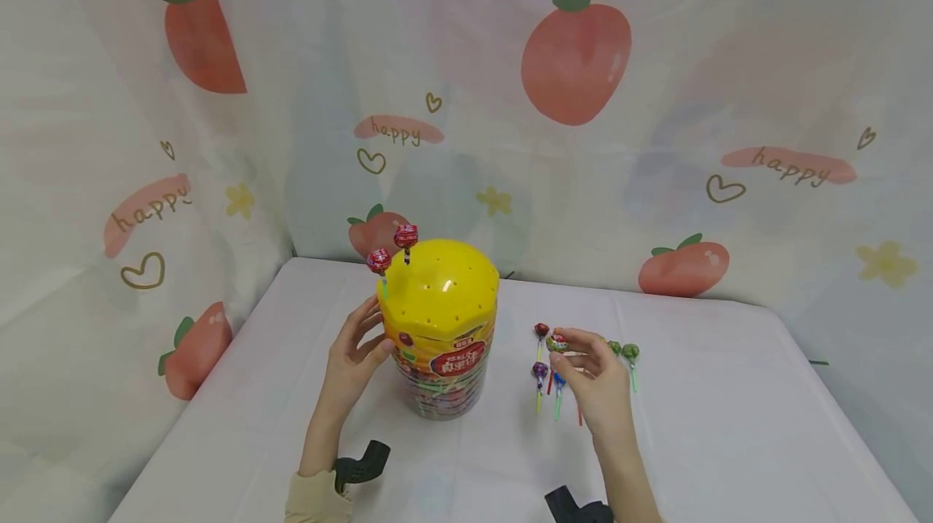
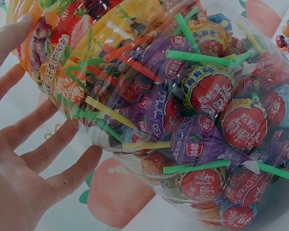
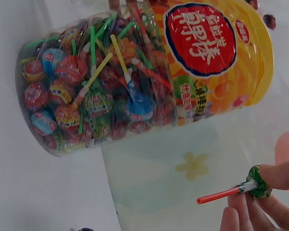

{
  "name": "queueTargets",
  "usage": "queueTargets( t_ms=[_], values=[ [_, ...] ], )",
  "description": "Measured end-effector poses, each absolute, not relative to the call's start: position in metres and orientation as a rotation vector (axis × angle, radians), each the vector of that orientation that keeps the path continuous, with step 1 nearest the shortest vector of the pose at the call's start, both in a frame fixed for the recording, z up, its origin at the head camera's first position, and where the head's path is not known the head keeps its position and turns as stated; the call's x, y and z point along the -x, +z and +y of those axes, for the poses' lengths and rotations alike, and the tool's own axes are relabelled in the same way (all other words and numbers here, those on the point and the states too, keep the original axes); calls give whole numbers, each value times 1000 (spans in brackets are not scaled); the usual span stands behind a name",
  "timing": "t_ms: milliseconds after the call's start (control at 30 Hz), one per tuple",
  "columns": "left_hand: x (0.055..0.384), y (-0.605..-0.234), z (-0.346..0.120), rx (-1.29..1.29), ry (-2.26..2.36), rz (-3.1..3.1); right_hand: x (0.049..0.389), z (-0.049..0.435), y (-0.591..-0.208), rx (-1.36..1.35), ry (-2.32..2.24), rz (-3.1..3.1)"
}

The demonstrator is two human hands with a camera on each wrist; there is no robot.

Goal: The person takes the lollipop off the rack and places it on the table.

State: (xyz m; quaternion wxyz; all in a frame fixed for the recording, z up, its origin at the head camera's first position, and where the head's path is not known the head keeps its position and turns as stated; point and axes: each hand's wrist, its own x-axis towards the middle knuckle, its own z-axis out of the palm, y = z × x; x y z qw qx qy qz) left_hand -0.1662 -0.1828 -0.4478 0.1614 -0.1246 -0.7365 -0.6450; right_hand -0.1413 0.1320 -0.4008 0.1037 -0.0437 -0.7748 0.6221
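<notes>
A clear candy jar [image 1: 453, 389] full of wrapped lollipops stands upright on the table under a yellow lid [image 1: 440, 284] dotted with small holes. Two red-wrapped lollipops [image 1: 406, 236] stick up from the lid's left side. My left hand [image 1: 355, 357] rests on the jar's left side, fingers spread and fairly straight, thumb toward the front. To the right of the jar, my right hand [image 1: 599, 385] pinches a green-wrapped lollipop [image 3: 258, 183] by its head between thumb and fingers; its red stick points toward the jar in the right wrist view.
Several loose lollipops [image 1: 539, 370] lie on the white table [image 1: 729, 426] beneath and around my right hand, with green ones [image 1: 631, 351] just to its right. A printed cloth backdrop [image 1: 452, 37] rises behind the table and along its left side.
</notes>
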Motion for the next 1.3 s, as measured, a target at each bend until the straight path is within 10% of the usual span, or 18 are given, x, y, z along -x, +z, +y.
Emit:
queueTargets(
  t_ms=[1300],
  values=[
    [166,-447,-183,344,-1850,-2108,177,201,-475,601,1736,-2460]
  ],
)
